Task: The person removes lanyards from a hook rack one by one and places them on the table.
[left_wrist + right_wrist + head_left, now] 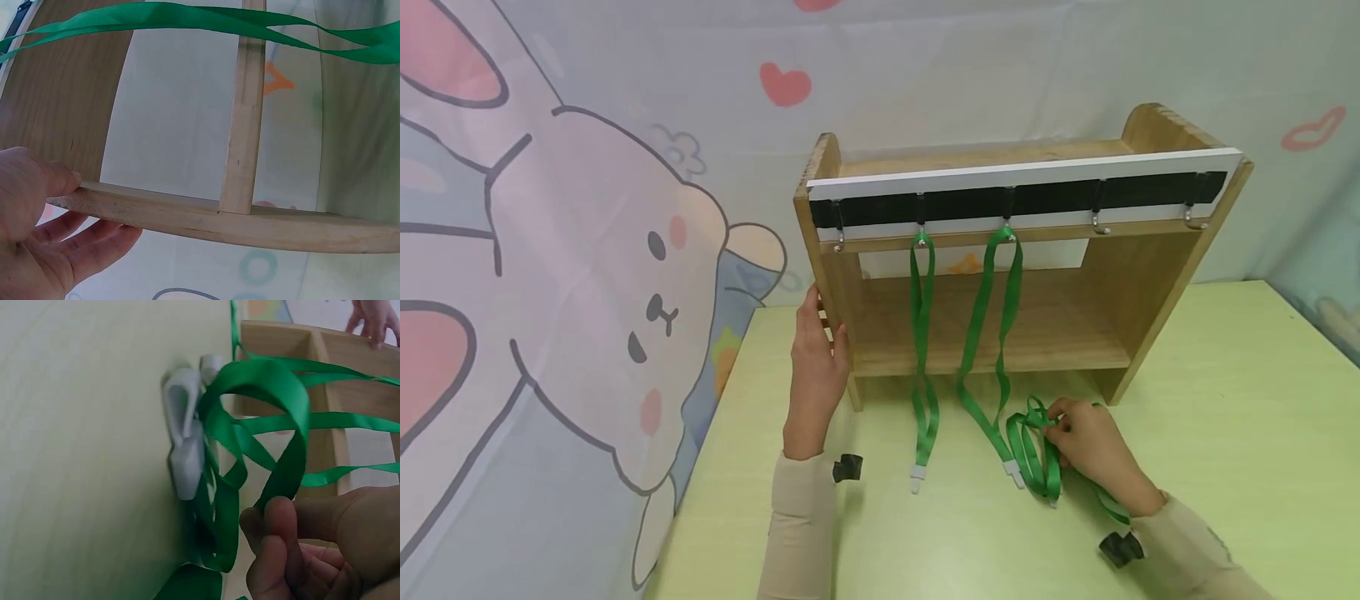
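Head view, far left: the left hand holds the pale wooden two-tier rack by its left side, thumb and fingers on either face of the panel's edge. Rightward along the white board with a black band, two flat green ribbon lanyards hang from the second and third metal hooks: the left one narrow and folded close, the right one spread wider, its tail on the table. Just right of that tail, on the near side of the rack, lies a loose bundle of green ribbon with pale grey clips. It looks light, limp, smooth and hardly fragile; strands could slip or tangle, so a fold of ribbon, clear of the clips, seems the best hold. The right hand pinches one such fold, thumb and fingertips closed together.
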### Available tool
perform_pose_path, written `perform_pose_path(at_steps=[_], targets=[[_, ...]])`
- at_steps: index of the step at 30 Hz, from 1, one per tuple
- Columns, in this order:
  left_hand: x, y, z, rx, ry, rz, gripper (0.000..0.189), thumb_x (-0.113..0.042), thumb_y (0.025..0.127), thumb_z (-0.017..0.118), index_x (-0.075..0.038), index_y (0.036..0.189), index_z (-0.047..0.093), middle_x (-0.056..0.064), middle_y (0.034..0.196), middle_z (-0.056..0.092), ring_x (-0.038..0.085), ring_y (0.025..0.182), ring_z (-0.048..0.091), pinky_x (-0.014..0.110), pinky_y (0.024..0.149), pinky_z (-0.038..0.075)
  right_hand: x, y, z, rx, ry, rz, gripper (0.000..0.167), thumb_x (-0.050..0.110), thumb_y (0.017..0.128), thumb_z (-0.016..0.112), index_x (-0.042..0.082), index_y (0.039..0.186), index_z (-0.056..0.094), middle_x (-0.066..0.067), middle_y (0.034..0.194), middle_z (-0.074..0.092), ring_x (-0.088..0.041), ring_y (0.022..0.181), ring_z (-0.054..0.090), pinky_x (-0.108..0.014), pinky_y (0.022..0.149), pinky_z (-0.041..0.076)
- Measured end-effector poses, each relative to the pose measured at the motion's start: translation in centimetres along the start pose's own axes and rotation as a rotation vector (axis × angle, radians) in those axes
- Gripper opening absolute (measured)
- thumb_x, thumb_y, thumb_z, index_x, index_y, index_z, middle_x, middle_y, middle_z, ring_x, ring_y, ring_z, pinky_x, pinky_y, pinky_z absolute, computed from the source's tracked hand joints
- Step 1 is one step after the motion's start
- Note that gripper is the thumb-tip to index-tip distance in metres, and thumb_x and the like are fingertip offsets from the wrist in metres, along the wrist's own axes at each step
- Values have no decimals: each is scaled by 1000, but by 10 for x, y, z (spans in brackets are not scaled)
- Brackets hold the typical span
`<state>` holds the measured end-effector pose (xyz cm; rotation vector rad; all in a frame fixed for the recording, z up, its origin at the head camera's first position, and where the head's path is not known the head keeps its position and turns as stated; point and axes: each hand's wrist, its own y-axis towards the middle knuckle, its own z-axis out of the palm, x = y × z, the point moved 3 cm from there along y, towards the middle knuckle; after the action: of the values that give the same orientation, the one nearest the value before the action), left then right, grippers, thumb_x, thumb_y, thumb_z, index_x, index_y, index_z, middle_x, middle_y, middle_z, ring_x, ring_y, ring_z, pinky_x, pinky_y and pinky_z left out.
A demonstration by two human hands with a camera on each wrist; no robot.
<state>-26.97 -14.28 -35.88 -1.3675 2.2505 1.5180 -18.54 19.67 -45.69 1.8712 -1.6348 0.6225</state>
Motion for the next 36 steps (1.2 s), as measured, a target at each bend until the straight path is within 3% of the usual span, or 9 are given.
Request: perform_pose_path(at_steps=[8, 16, 20, 27, 36], targets=[[-5, 2, -4, 8, 1, -13, 57, 0, 103, 53, 4, 151, 23, 28, 130, 46, 41, 103, 60, 47, 72, 61, 0, 1, 0, -15, -173, -13, 12, 5, 88, 75, -4, 90, 69, 0, 64, 59, -13, 51, 49, -30, 46, 42], [-4, 2, -4, 9, 10, -23, 58, 1, 102, 54, 5, 151, 23, 29, 131, 45, 42, 104, 60, 47, 73, 61, 8, 0, -13, -24, -190, 7, 16, 12, 95, 67, -3, 94, 70, 3, 58, 51, -13, 48, 43, -29, 42, 37], [-3, 1, -2, 12, 14, -26, 58, 0, 102, 54, 5, 151, 23, 29, 132, 45, 42, 105, 60, 48, 74, 61, 14, 1, -20, -39, -174, -7, 19, 14, 96, 67, -4, 97, 70, 3, 61, 58, -12, 48, 47, -30, 43, 40], [-1, -1, 0, 15, 19, -26, 58, -1, 103, 54, 4, 151, 23, 29, 135, 44, 42, 106, 60, 48, 76, 61, 34, 4, -37, -113, -144, -130, 12, 10, 95, 68, -1, 93, 73, -2, 74, 69, -10, 55, 55, -28, 49, 45], [1, -1, 1, 33, 11, -58, 60, 0, 102, 54, 2, 153, 22, 27, 133, 45, 39, 106, 59, 45, 75, 61, 68, 8, -58, -167, -100, -176, 16, 12, 98, 65, -1, 103, 73, -11, 91, 74, -26, 76, 70, -43, 66, 57]])
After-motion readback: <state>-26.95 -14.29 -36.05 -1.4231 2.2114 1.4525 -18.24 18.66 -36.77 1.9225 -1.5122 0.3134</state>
